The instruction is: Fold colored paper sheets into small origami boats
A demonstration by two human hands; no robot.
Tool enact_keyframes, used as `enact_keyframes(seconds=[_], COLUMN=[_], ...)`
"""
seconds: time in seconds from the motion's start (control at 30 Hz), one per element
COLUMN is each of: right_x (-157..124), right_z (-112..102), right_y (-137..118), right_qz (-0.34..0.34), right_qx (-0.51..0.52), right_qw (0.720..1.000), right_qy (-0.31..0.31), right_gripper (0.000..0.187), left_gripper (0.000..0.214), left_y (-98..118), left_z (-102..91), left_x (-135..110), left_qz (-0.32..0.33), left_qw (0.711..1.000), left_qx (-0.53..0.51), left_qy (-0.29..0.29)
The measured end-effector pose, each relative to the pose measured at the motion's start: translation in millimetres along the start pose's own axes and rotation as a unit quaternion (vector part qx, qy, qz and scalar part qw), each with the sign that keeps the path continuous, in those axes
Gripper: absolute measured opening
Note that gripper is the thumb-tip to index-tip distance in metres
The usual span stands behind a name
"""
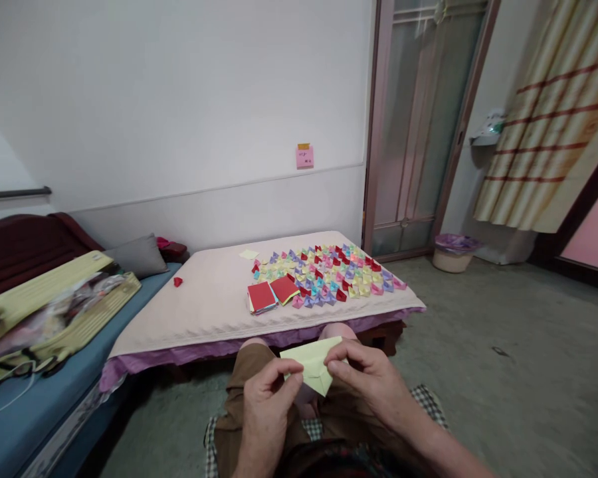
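Note:
A pale yellow-green sheet of folded paper [315, 368] is held up above my knees, its lower edge coming to a point with crease lines on it. My left hand [269, 405] pinches its left side between thumb and fingertips. On the other side, my right hand [366, 375] grips the upper right edge, thumb in front. Ahead on the cloth-covered table lie two stacks of square paper, the left one red on top [262, 297], the right one also red [284, 290] with yellow-green beneath. Several folded paper pieces [323, 272] in many colours stand in rows behind them.
A single red folded piece [178, 282] and a pale yellow sheet [249, 254] lie on the table [204, 299]. At left, an open yellow suitcase [44, 279] rests on a blue bed [74, 338]. A lined bin [453, 253] stands by the glass door [423, 133].

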State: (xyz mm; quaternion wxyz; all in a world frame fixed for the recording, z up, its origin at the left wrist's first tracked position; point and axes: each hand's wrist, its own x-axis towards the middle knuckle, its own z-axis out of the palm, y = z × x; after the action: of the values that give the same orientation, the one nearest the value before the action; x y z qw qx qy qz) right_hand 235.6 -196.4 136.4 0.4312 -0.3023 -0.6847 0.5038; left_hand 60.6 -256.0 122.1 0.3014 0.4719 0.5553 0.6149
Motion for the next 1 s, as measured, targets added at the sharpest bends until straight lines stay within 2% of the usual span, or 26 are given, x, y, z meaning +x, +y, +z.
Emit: enact_keyframes(seconds=[0.17, 0.37, 0.5, 0.6, 0.7, 0.77, 0.9, 1.0], right_x=[-0.9, -1.5, -0.4, -0.3, -0.4, 0.2, 3.1, 5.1], right_z=[1.8, 2.3, 0.9, -0.3, -1.0, -1.9, -6.0, -8.6], right_y=[6.1, 9.3, 8.5, 8.9, 10.7, 12.4, 14.9, 15.5], right_qz=[0.018, 0.053, 0.042, 0.003, -0.029, -0.016, 0.035, 0.043], right_qx=[0.039, 0.047, -0.016, -0.063, -0.091, -0.078, 0.013, 0.043], right_qw=[0.999, 0.996, 0.996, 0.994, 0.992, 0.992, 0.993, 0.991], right_qy=[0.020, 0.054, 0.081, 0.085, 0.087, 0.098, 0.113, 0.116], right_gripper=[0.012, 0.017, 0.019, 0.018, 0.015, 0.013, 0.016, 0.017], left_gripper=[0.007, 0.018, 0.019, 0.018, 0.018, 0.017, 0.017, 0.018], left_y=[-2.3, -5.2, -4.3, -2.9, -3.2, -4.7, -11.7, -16.9], left_z=[1.3, 2.2, 2.0, 2.1, 1.7, 1.0, -1.6, -3.4], left_x=[1.8, -1.7, -4.7, -4.6, -3.0, -1.4, 2.9, 5.1], left_qz=[0.011, -0.042, 0.008, 0.054, 0.060, 0.042, -0.004, -0.008], left_qw=[0.999, 0.999, 0.999, 0.995, 0.993, 0.995, 1.000, 1.000], left_qx=[-0.025, -0.022, 0.042, 0.081, 0.097, 0.084, 0.014, -0.004], left_qy=[-0.033, -0.002, 0.027, 0.034, 0.037, 0.038, 0.024, 0.026])
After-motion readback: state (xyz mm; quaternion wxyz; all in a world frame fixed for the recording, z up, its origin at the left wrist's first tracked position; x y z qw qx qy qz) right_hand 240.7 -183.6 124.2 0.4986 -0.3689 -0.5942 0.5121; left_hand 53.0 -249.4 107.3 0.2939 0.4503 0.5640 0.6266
